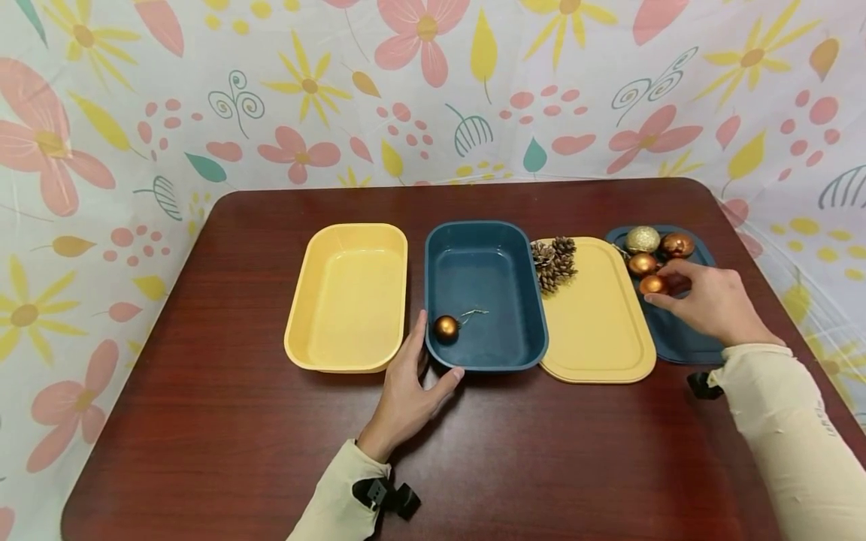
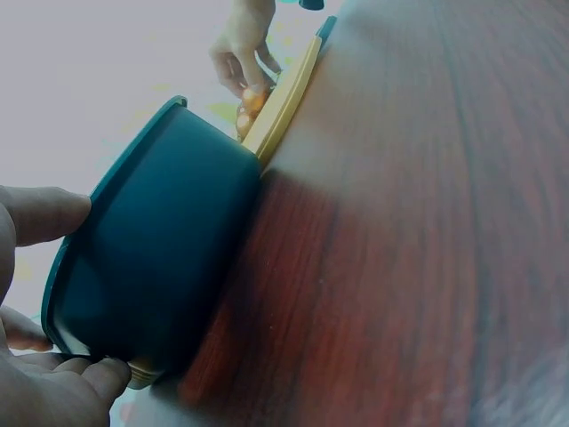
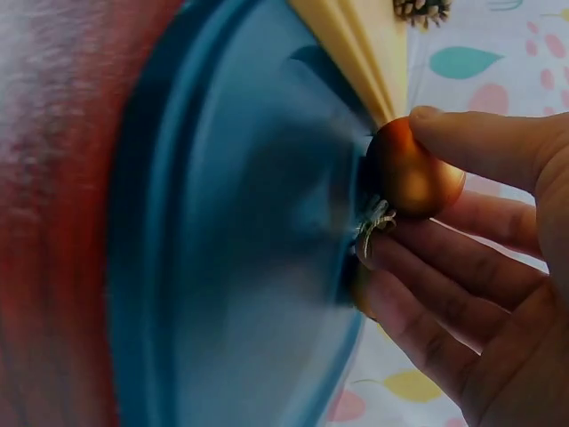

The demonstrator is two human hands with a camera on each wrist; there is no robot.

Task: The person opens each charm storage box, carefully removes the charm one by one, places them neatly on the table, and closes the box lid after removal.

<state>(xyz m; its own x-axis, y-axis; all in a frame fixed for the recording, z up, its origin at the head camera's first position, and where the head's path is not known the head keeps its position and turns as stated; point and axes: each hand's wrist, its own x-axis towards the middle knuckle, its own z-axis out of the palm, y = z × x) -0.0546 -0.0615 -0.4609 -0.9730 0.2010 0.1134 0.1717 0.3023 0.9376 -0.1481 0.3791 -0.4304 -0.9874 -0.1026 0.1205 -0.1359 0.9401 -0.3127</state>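
My right hand [image 1: 710, 300] pinches a copper Christmas ball [image 3: 416, 169] between thumb and fingers, over the dark blue lid [image 1: 683, 338] at the right. The ball's cap and gold string show beside the fingers in the right wrist view. More baubles lie by it: a gold glitter ball [image 1: 642, 240], a brown ball [image 1: 677, 245] and another copper ball [image 1: 643, 264]. My left hand [image 1: 406, 398] holds the near left corner of the blue container [image 1: 485, 364], thumb at the front rim and fingers along the left side. Inside sits a bronze ball [image 1: 446, 329] with its string.
Left of the blue container stands a yellow container [image 1: 346, 300]. A yellow lid [image 1: 602, 323] lies between the blue container and the blue lid, with several pinecones [image 1: 555, 264] at its far left corner. The brown table [image 1: 541, 466] ends at a flowered cloth [image 1: 433, 98].
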